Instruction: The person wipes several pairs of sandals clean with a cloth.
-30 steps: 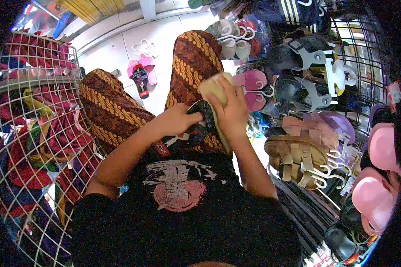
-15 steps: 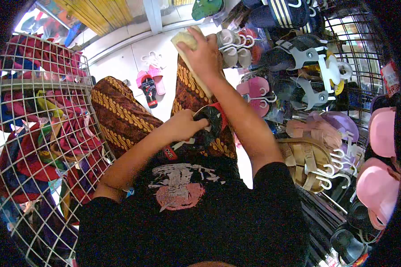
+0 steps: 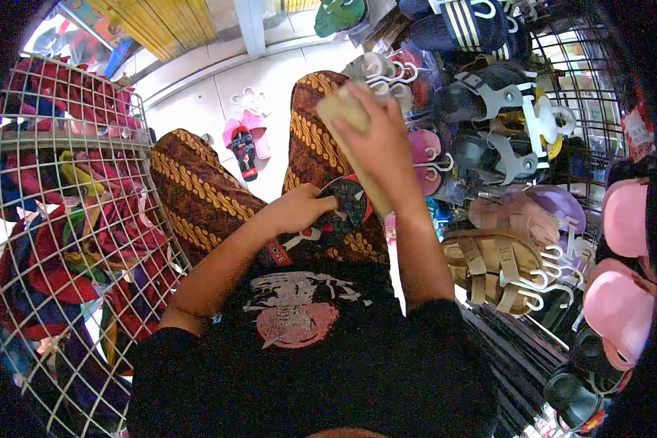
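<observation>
My left hand [image 3: 299,209] is closed around a black sandal [image 3: 355,203] with red trim, held across my lap. A red patch lettered "LOVE" [image 3: 278,253] shows at the sandal's near end, on the other side of that hand. My right hand [image 3: 376,139] grips a long, pale beige cloth [image 3: 341,109], its bulk between thumb and fingers. A strip of it hangs along the wrist toward the sandal. Brown patterned trousers [image 3: 317,139] cover my legs beneath.
Pink and black sandals [image 3: 247,148] lie on the white floor [image 3: 204,102] beyond my knees, beside white hangers [image 3: 248,98]. A wire rack [image 3: 73,182] of colourful goods stands at left. Brown sandals [image 3: 493,270], pink sandals [image 3: 624,219] and other footwear crowd the right side.
My right hand has drawn back toward me and to the right with the beige cloth. My left hand stays on the sandal, nearly in place.
</observation>
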A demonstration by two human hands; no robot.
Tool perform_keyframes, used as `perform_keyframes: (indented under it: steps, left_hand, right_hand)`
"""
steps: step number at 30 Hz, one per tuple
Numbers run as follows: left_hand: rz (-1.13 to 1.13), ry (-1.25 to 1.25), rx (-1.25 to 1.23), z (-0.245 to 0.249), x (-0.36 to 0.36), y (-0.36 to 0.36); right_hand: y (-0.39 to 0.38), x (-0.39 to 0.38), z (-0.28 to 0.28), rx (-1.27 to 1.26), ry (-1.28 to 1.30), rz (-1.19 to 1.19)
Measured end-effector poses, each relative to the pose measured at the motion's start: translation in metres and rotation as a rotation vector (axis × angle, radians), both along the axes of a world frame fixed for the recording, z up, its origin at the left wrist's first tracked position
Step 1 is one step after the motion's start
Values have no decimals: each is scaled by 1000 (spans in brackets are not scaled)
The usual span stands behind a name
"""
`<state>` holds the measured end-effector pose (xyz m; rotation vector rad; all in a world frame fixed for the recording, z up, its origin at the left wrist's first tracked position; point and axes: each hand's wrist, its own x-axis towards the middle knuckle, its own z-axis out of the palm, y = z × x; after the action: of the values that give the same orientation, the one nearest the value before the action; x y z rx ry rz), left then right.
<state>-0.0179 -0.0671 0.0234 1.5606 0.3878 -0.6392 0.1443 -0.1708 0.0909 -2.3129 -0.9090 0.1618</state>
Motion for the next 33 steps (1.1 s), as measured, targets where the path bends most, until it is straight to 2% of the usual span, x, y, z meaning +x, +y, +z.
perform_keyframes:
  steps: [2, 4, 9, 11, 12, 14, 16, 18, 21, 24, 27, 30, 31, 33]
  left_hand:
    - [-50, -106, 35, -13, -1, 0]
    - [-90, -169, 45, -17, -2, 1]
    - [-194, -161, 42, 7, 5, 6]
    - [-214, -319, 168, -7, 1, 2]
    - [-222, -398, 231, -11, 0, 0]
    - [-294, -143, 149, 9, 8, 5]
    - [-279, -101, 127, 12, 9, 5]
    - [-193, -268, 167, 1, 2, 3]
    - [-123, -96, 88, 9, 4, 2]
    - [-21, 71, 31, 7, 5, -2]
    - [19, 30, -57, 15, 4, -2]
    - [-45, -87, -63, 8, 3, 0]
    - [-25, 28, -94, 17, 5, 2]
    - [-43, 19, -57, 16, 7, 1]
  right_hand:
    - [-24, -23, 19, -271, 217, -86]
    - [-60, -45, 3, -355, 61, -52]
    - [-112, -49, 16, -369, 383, 42]
    - [-110, -48, 23, -353, 427, 50]
    - [-103, -51, 17, -311, 359, 1]
    - [-87, -57, -1, -230, 226, -87]
    - [-88, -53, -1, -232, 306, -41]
    - [-97, -44, 9, -286, 449, 32]
    - [-107, -36, 24, -393, 487, 133]
    - [-96, -46, 6, -243, 280, 16]
    - [-88, -53, 12, -338, 425, -134]
    - [-98, -42, 27, -658, 500, -77]
    - [-99, -41, 29, -641, 510, -67]
    - [-97, -52, 29, -519, 296, -126]
